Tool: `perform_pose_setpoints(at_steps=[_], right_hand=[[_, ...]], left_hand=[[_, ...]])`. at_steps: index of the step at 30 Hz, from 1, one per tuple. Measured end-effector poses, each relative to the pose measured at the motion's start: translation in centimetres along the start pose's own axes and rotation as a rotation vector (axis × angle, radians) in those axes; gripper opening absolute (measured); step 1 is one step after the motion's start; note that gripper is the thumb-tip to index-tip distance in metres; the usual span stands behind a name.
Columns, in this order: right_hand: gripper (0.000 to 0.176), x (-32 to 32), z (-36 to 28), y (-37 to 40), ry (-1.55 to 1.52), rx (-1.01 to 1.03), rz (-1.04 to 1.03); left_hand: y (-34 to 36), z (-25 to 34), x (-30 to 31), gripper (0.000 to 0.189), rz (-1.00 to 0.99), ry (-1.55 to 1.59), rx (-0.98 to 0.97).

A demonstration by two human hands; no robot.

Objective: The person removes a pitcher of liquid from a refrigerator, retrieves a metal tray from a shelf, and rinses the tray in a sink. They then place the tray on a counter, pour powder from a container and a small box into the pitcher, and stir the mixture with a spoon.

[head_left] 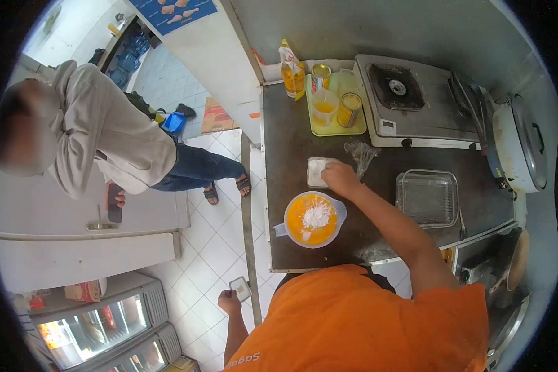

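Left hand low beside the bench, fingers closed on a small white lid. Nearest on the bench: jug of orange liquid, heap of white powder on top, unstirred. Judged: powder added, mixing left to do. Just beyond, right hand on a white tub, fingers bent over its rim; cannot tell whether they grip. Glass dish to the right, empty. Farthest: tray with cans.
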State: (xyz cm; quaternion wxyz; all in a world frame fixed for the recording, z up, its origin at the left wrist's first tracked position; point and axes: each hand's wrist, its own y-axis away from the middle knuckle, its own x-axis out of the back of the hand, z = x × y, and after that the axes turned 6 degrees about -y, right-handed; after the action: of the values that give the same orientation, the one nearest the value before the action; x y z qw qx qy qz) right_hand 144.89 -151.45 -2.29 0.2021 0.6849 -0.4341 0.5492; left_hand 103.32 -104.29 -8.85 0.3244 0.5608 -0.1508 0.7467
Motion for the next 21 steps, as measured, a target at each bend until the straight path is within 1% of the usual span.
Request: perform_pose_setpoints(at_steps=[3,6,9,11,12,15,18,19,21], right_hand=[[0.016,0.4,0.1,0.8,-0.199,-0.18,0.005],[0.02,2.1,1.2,0.8,-0.352,-0.384,-0.062],[0.02,7.8,-1.1,0.8,-0.655,-0.375,0.082],[0.02,13.4,-3.6,0.8,-0.764,-0.279,-0.016],[0.02,14.6,-4.3,0.9,-0.82,-0.232,-0.067],[0.019,12.9,-3.5,1.5,-0.369,-0.117,0.035],[0.018,6.6,-1.0,1.0,-0.06,-0.154,-0.046],[0.017,4.4,-0.4,1.1,-0.025,-0.133,-0.045],[0.015,0.9,0.3,1.2,0.04,-0.093,-0.04]], left_hand=[[0.5,-0.1,0.0,0.013,-0.012,0.019,0.01],[0.8,-0.5,-0.6,0.012,-0.021,0.001,0.032],[1.1,-0.8,-1.0,0.012,-0.055,-0.04,0.015],[1.1,-0.6,-1.1,0.013,-0.082,-0.049,0.006],[1.0,-0.8,-1.3,0.014,-0.092,-0.046,0.009],[0.7,-0.2,-1.2,0.015,-0.108,-0.042,0.0],[0.2,0.7,-1.3,0.014,-0.096,-0.053,-0.052],[-0.1,0.7,-1.4,0.013,-0.088,-0.062,-0.076],[-0.6,0.6,-1.5,0.013,-0.068,-0.016,-0.024]])
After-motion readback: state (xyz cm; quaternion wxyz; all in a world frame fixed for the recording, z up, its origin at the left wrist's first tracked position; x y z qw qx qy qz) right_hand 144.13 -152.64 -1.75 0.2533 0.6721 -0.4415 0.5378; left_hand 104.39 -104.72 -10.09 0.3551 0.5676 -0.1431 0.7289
